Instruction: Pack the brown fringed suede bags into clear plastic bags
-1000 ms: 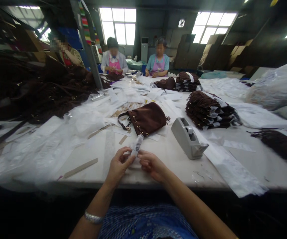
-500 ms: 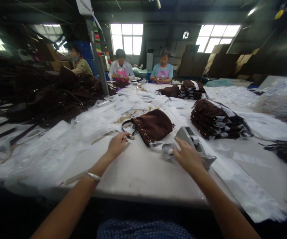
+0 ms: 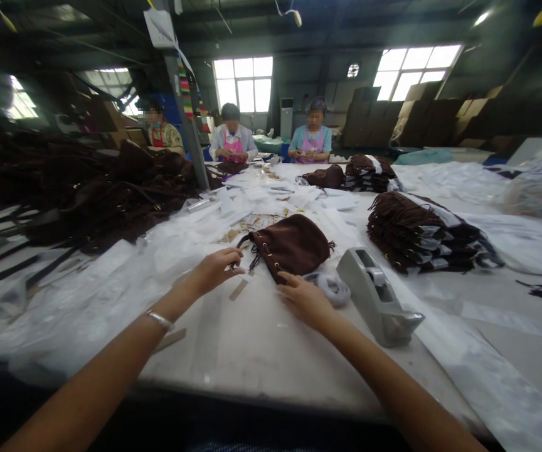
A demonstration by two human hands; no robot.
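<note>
A dark brown drawstring bag point(image 3: 297, 243) with gold eyelets and a tassel lies on its side on the white worktable point(image 3: 252, 351). My left hand point(image 3: 215, 270) is at the bag's left, its thumb and fingers closed around the dark strap, which they partly hide. Over the bag's lower opening edge reaches my right hand point(image 3: 306, 300), fingers stretched out, fingertips at the rim by an eyelet. Just right of that hand lies a translucent ring-shaped roll point(image 3: 335, 290). Beside the roll stands a grey tape dispenser point(image 3: 369, 295).
Stacked brown fringed bags point(image 3: 421, 235) sit at the right. Clear plastic wrapping point(image 3: 125, 295) covers the left side, with a dark heap of bags point(image 3: 87, 182) beyond. A metal post point(image 3: 191, 135) rises at the back left. Several co-workers point(image 3: 312, 141) sit across the table.
My right hand has moved left from the translucent roll to the bag's edge, leaving the roll beside the dispenser. My left hand stays by the strap. The camera view has shifted slightly.
</note>
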